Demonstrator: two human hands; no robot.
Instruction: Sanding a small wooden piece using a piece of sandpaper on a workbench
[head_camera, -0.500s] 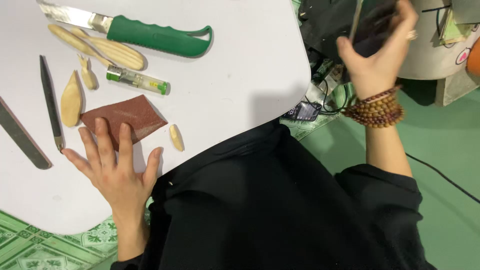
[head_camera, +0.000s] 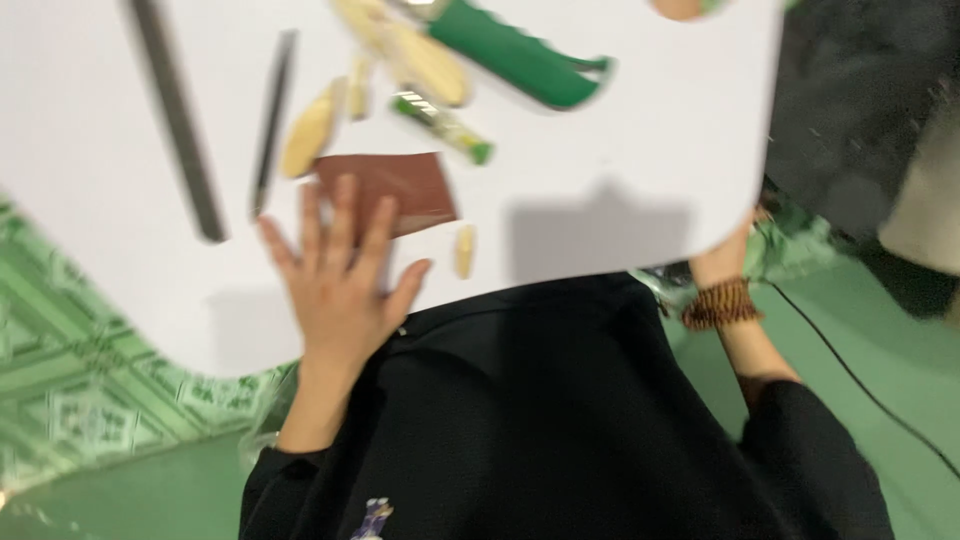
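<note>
While the view has swung left and blurred since a moment ago, the left hand (head_camera: 340, 280) stays flat, fingers spread, pressing the brown sandpaper sheet (head_camera: 400, 190) at frame centre on the white table (head_camera: 620, 130). Right hand has dropped under the table's right edge; only its beaded wrist (head_camera: 720, 302) shows, grip unreadable. Green-handled knife (head_camera: 510, 55) untouched, upper centre.

Bright, even light with soft shadows on the white table (head_camera: 620, 150), heavy motion blur throughout

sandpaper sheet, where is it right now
In the head view the brown sandpaper sheet lies on the white table, partly under the left hand, below the lighter.
</note>
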